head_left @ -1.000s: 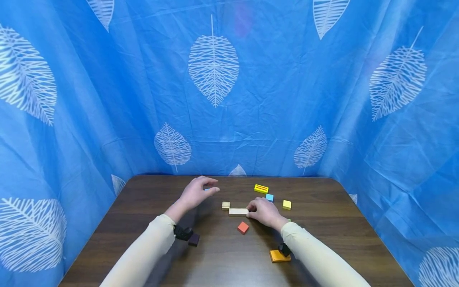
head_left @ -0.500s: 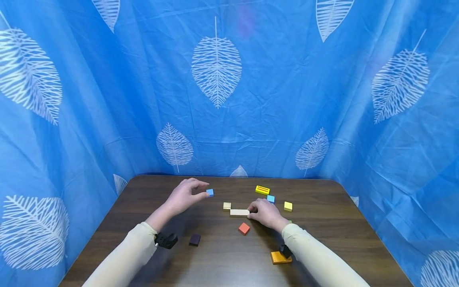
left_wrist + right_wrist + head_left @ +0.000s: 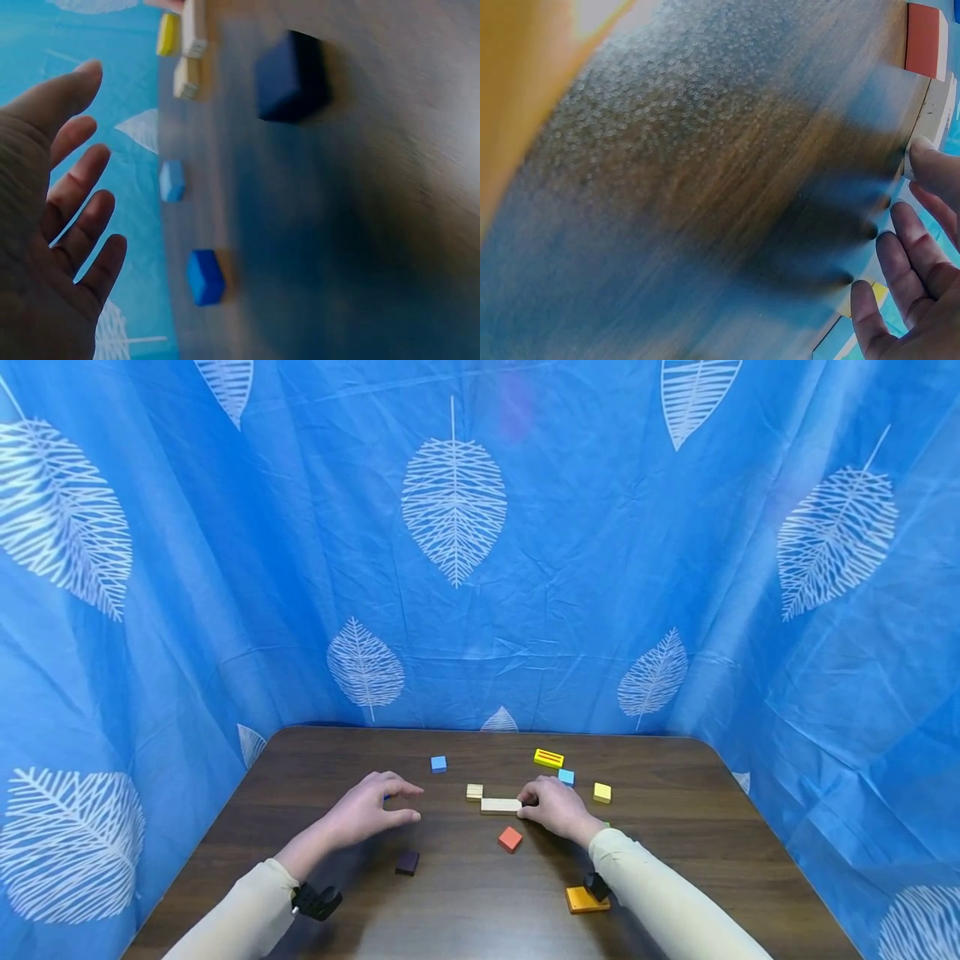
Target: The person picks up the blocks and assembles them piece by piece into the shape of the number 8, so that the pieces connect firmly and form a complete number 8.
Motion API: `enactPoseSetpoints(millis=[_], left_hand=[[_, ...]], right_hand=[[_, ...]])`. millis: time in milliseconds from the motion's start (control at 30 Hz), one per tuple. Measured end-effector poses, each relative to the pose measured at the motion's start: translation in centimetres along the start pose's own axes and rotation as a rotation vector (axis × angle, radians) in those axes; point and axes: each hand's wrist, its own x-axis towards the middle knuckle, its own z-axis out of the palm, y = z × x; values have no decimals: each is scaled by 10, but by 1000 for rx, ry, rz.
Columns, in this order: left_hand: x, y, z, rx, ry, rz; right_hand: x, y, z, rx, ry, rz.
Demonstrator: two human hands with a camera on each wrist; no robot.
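Observation:
My right hand [image 3: 557, 808] pinches the right end of a long pale wooden block [image 3: 499, 807] lying flat on the table. In the right wrist view the thumb presses that block [image 3: 931, 112], with the other fingers spread beyond it. My left hand [image 3: 372, 808] hovers over the left side of the table, holding nothing, thumb and fingers apart. Behind its fingers a dark blue block [image 3: 205, 277] is mostly hidden in the head view. A small striped wooden block [image 3: 475, 792] sits at the long block's left end. A near-black block [image 3: 407, 862] lies just right of the left wrist.
Around the hands lie a light blue block [image 3: 438, 764], a red block [image 3: 510, 839], a yellow striped block [image 3: 549, 757], a cyan block [image 3: 566, 777] and a pale yellow block [image 3: 602, 792]. An orange block [image 3: 587, 900] sits under the right wrist. A blue curtain [image 3: 480, 652] hangs behind the table.
My left hand has moved back and to the left, away from the light blue block, uncovering it. My right hand stays at the long wooden block's end.

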Motion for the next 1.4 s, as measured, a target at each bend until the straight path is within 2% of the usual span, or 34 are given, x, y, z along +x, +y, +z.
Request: enactPoseSetpoints(millis=[300,500,800,1133,1400], left_hand=[[-28,-24,11,-3,-125,34],[-40,-35,20,-9,-180,27],[-43,-38,28,24,-144,66],[-46,-39,31,39,-106,80],[-44,-36,33,51,-99,88]], right_hand=[[0,-1,0,-2,0,8],[0,-2,-2,1,-8,15],[1,-1,-1,2,-11,11],[-1,-1,0,7,-3,-5],[-1,-1,-1,0,4,-7]])
